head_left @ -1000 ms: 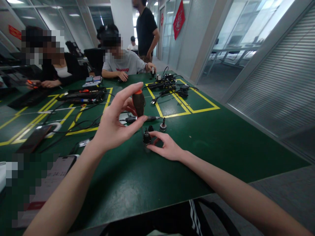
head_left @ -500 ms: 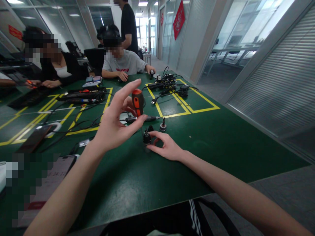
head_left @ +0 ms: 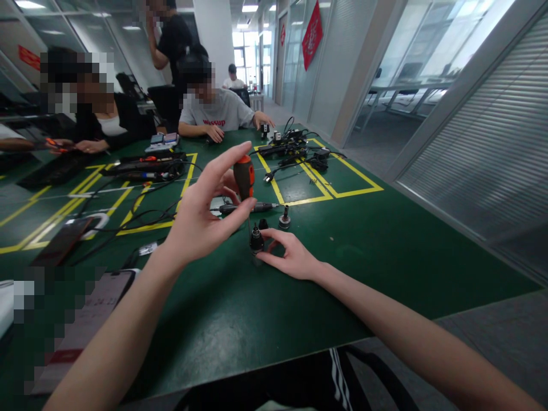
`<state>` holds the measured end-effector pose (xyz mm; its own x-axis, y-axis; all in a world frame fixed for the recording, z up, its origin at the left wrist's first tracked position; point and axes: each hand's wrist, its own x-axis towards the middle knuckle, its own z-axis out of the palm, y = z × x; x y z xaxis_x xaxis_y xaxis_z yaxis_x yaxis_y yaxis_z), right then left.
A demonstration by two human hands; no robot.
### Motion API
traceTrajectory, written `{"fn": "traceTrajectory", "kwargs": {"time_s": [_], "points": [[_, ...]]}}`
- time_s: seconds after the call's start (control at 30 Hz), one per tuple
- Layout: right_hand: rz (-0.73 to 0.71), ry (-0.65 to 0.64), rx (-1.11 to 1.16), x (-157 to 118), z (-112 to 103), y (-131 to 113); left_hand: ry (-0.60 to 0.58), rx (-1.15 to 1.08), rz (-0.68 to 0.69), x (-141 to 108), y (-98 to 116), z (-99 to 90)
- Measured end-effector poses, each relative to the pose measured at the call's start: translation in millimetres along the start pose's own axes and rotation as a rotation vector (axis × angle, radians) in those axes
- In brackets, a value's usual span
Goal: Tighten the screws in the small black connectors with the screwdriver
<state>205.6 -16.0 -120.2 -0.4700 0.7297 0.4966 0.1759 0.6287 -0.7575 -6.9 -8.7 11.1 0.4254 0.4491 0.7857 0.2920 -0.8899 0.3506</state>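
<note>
My left hand [head_left: 205, 211] is closed on the orange and black handle of a screwdriver [head_left: 244, 178], held upright with its thin shaft pointing down. The shaft meets the near left side of a small black conical part [head_left: 257, 240] with a metal tip on top; whether it sits in a screw I cannot tell. Thumb and fingers of my right hand [head_left: 293, 257] pinch that part from the right, steadying it on the green table. Just behind it stands a small black piece [head_left: 263, 224], partly hidden. A round metal part with a stem [head_left: 285, 218] stands to the right.
A dark pen-shaped tool [head_left: 261, 207] lies behind my hands. Cables and plugs [head_left: 295, 149] are heaped farther back. Tool cases [head_left: 148, 166] and a phone [head_left: 98, 308] lie to the left on the green table [head_left: 385, 257]. Several people sit or stand beyond.
The screwdriver handle has turned about its axis and shifted slightly right in my left hand. My right hand keeps its pinch. In the background, a standing person has moved left.
</note>
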Motion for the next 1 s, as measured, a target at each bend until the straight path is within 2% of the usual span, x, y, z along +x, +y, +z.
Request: {"fn": "traceTrajectory", "kwargs": {"time_s": [0.27, 0.4, 0.53, 0.8, 1.0], "points": [[0.014, -0.013, 0.006, -0.2, -0.4, -0.4, 0.020, 0.009, 0.100, 0.1, -3.7, 0.5], [0.027, -0.009, 0.012, -0.4, -0.7, -1.7, -0.041, -0.021, 0.031, 1.6, 1.3, 0.1], [0.028, -0.001, 0.007, -0.3, -0.7, -2.4, -0.047, -0.024, -0.003, 2.5, 5.5, 0.4], [0.027, 0.022, 0.000, -2.8, 0.2, 1.5, -0.033, 0.057, 0.090, 2.4, -0.2, 0.2], [-0.025, 0.024, 0.005, -4.4, 0.5, 2.8, -0.036, 0.079, 0.101, 1.4, -0.3, 0.9]]}}
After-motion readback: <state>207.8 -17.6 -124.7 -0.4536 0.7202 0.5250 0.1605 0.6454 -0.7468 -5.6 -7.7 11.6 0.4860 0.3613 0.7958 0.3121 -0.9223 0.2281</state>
